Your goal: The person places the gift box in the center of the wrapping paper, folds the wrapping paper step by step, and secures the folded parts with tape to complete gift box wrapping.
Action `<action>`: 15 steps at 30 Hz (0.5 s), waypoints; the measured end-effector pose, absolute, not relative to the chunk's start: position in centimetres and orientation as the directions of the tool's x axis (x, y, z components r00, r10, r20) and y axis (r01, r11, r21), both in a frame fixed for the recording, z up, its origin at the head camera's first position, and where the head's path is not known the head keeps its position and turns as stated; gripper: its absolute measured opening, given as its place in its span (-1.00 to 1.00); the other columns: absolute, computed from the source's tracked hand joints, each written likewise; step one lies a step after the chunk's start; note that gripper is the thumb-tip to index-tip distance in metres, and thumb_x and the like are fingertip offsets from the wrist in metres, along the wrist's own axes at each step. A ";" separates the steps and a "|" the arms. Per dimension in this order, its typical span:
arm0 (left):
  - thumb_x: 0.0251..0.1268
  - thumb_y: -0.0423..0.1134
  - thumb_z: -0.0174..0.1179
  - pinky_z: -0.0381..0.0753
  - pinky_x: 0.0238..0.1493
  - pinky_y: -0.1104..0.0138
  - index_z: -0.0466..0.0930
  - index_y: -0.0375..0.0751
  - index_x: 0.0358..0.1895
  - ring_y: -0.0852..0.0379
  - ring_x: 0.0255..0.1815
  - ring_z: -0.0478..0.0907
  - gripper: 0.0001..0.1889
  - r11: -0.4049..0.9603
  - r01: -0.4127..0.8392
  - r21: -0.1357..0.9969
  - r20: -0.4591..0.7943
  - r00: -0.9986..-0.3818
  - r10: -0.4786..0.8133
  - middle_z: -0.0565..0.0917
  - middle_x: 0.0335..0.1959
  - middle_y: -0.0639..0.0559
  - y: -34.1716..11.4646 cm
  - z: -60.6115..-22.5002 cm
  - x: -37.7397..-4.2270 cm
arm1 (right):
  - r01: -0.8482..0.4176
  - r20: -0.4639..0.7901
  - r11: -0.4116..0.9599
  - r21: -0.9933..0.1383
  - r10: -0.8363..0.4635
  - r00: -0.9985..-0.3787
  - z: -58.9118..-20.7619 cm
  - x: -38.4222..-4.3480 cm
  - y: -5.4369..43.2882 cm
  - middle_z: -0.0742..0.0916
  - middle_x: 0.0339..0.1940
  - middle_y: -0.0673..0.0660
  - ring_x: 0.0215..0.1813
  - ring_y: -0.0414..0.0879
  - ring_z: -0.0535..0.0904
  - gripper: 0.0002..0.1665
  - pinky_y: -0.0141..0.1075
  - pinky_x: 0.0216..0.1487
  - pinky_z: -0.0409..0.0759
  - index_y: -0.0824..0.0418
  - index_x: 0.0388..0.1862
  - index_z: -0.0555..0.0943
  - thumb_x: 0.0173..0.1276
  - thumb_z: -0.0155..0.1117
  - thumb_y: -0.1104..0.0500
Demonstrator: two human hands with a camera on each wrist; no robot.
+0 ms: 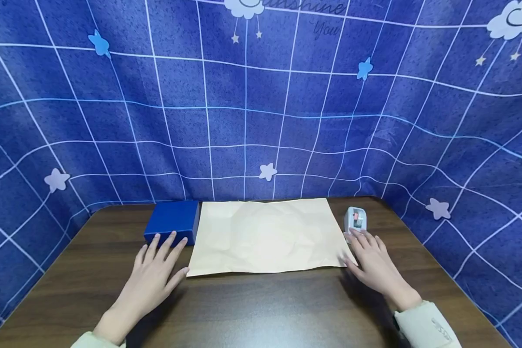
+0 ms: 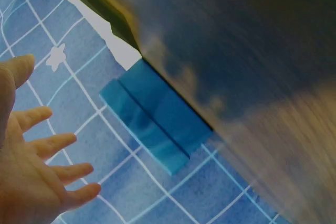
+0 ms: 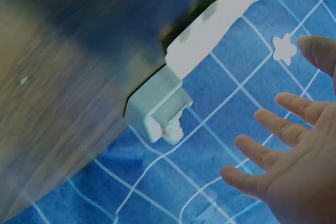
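Observation:
A sheet of creased cream paper (image 1: 265, 237) lies flat across the middle of the table. To its left is a flat blue box (image 1: 174, 216), also seen in the left wrist view as a blue box (image 2: 163, 111). My left hand (image 1: 151, 278), fingers spread, hovers at the box's near edge; whether the fingertips touch it I cannot tell. On the paper's right stands a small light-blue tape dispenser (image 1: 355, 218). Just in front of it is my right hand (image 1: 377, 266), fingers extended, near the paper's right corner. Both wrist views show empty palms, the left hand (image 2: 34, 166) and right hand (image 3: 296, 166).
The brown wooden table (image 1: 252, 309) ends at a blue checked curtain (image 1: 226, 121) with stars and clouds, which hangs behind it and along both sides. Pale sleeves (image 1: 428, 326) cover the wrists.

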State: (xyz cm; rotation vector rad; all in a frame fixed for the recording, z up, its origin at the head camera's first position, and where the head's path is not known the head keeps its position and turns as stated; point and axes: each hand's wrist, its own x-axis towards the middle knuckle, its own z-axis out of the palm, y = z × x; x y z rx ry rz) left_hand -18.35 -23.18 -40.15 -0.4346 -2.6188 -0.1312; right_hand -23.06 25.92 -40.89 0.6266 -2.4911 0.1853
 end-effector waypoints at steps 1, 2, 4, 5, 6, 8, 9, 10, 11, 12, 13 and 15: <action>0.15 0.04 0.17 0.06 0.19 -0.22 0.26 -0.04 0.32 -0.36 0.33 0.11 -0.35 0.943 0.333 0.006 0.473 -0.832 0.291 0.29 0.32 -0.22 -23.0 -40.2 -18.6 | -0.481 0.553 0.877 0.013 -0.407 -0.727 -40.9 -23.2 25.7 0.52 0.16 0.29 0.18 0.28 0.35 -0.33 0.24 0.10 0.21 0.29 0.13 0.46 0.04 0.33 0.04; 0.15 0.03 0.18 0.08 0.19 -0.22 0.28 -0.06 0.31 -0.35 0.32 0.14 -0.36 0.941 0.340 -0.002 0.472 -0.829 0.300 0.31 0.31 -0.21 -22.7 -40.3 -18.8 | -0.488 0.554 0.873 0.024 -0.418 -0.720 -40.9 -23.3 25.5 0.54 0.14 0.29 0.17 0.27 0.37 -0.34 0.22 0.10 0.23 0.29 0.13 0.47 0.04 0.33 0.04; 0.15 0.02 0.17 0.13 0.19 -0.21 0.31 -0.07 0.29 -0.32 0.30 0.21 -0.38 0.935 0.353 -0.019 0.469 -0.823 0.320 0.34 0.30 -0.19 -22.3 -40.4 -19.2 | -0.501 0.556 0.865 0.044 -0.438 -0.707 -41.1 -23.6 25.0 0.57 0.10 0.28 0.14 0.25 0.41 -0.36 0.18 0.10 0.27 0.29 0.10 0.49 0.04 0.34 0.04; 0.16 0.02 0.17 0.16 0.18 -0.20 0.32 -0.07 0.28 -0.30 0.29 0.23 -0.39 0.933 0.359 -0.028 0.468 -0.820 0.330 0.36 0.29 -0.18 -22.1 -40.5 -19.4 | -0.507 0.558 0.860 0.054 -0.447 -0.700 -41.2 -23.7 24.8 0.58 0.08 0.27 0.12 0.24 0.43 -0.38 0.16 0.10 0.29 0.28 0.08 0.50 0.04 0.34 0.04; 0.16 0.02 0.16 0.19 0.18 -0.20 0.34 -0.08 0.27 -0.29 0.27 0.26 -0.41 0.929 0.369 -0.033 0.467 -0.816 0.341 0.38 0.27 -0.18 -21.9 -40.5 -19.6 | -0.514 0.558 0.856 0.061 -0.456 -0.693 -41.3 -23.8 24.6 0.60 0.06 0.26 0.10 0.23 0.45 -0.40 0.14 0.09 0.31 0.28 0.06 0.52 0.03 0.35 0.05; 0.16 0.00 0.17 0.25 0.15 -0.17 0.37 -0.09 0.25 -0.27 0.24 0.31 -0.43 0.918 0.393 -0.053 0.470 -0.801 0.370 0.42 0.24 -0.19 -21.5 -40.8 -20.0 | -0.528 0.554 0.846 0.074 -0.475 -0.683 -41.6 -24.1 24.2 0.62 0.01 0.24 0.06 0.21 0.48 -0.44 0.11 0.06 0.35 0.28 0.01 0.55 0.02 0.36 0.07; 0.16 -0.01 0.17 0.28 0.14 -0.16 0.39 -0.10 0.23 -0.27 0.22 0.34 -0.45 0.912 0.405 -0.066 0.472 -0.793 0.386 0.44 0.21 -0.19 -21.4 -41.0 -20.2 | -0.535 0.550 0.841 0.077 -0.484 -0.681 -41.7 -24.2 24.0 0.63 0.00 0.23 0.05 0.19 0.49 -0.46 0.10 0.05 0.36 0.27 0.00 0.56 0.01 0.37 0.08; 0.16 -0.01 0.17 0.30 0.12 -0.14 0.40 -0.10 0.22 -0.26 0.21 0.36 -0.46 0.906 0.416 -0.079 0.471 -0.785 0.402 0.46 0.19 -0.19 -21.3 -41.1 -20.3 | -0.543 0.545 0.836 0.079 -0.492 -0.679 -41.8 -24.3 23.9 0.63 -0.01 0.23 0.03 0.17 0.50 -0.47 0.10 0.05 0.38 0.27 -0.02 0.57 0.01 0.38 0.08; 0.16 -0.02 0.18 0.33 0.11 -0.13 0.42 -0.11 0.20 -0.26 0.19 0.38 -0.47 0.899 0.427 -0.094 0.466 -0.779 0.419 0.48 0.17 -0.19 -21.1 -41.3 -20.5 | -0.551 0.539 0.831 0.081 -0.501 -0.677 -42.0 -24.4 23.7 0.64 -0.02 0.22 0.02 0.16 0.51 -0.49 0.09 0.04 0.39 0.27 -0.04 0.57 0.01 0.38 0.09; 0.15 -0.03 0.18 0.35 0.10 -0.11 0.43 -0.12 0.19 -0.25 0.18 0.39 -0.48 0.892 0.438 -0.111 0.459 -0.774 0.437 0.50 0.15 -0.18 -21.0 -41.5 -20.6 | -0.558 0.534 0.826 0.079 -0.508 -0.676 -42.1 -24.5 23.5 0.64 -0.02 0.22 0.01 0.15 0.52 -0.50 0.09 0.04 0.39 0.26 -0.05 0.58 0.00 0.38 0.10; 0.15 -0.03 0.18 0.36 0.09 -0.09 0.44 -0.12 0.18 -0.24 0.17 0.41 -0.49 0.887 0.444 -0.127 0.448 -0.772 0.451 0.51 0.13 -0.17 -20.9 -41.7 -20.7 | -0.566 0.529 0.821 0.080 -0.516 -0.674 -42.3 -24.6 23.4 0.64 -0.03 0.22 0.00 0.14 0.53 -0.52 0.09 0.03 0.40 0.26 -0.07 0.58 0.00 0.38 0.12; 0.16 -0.01 0.17 0.38 0.09 -0.07 0.46 -0.11 0.16 -0.21 0.16 0.42 -0.51 0.879 0.454 -0.145 0.418 -0.777 0.471 0.53 0.12 -0.14 -20.6 -42.0 -20.9 | -0.578 0.522 0.812 0.079 -0.528 -0.670 -42.5 -24.7 23.1 0.65 -0.05 0.22 -0.02 0.12 0.55 -0.58 0.08 0.01 0.42 0.24 -0.12 0.59 0.00 0.37 0.14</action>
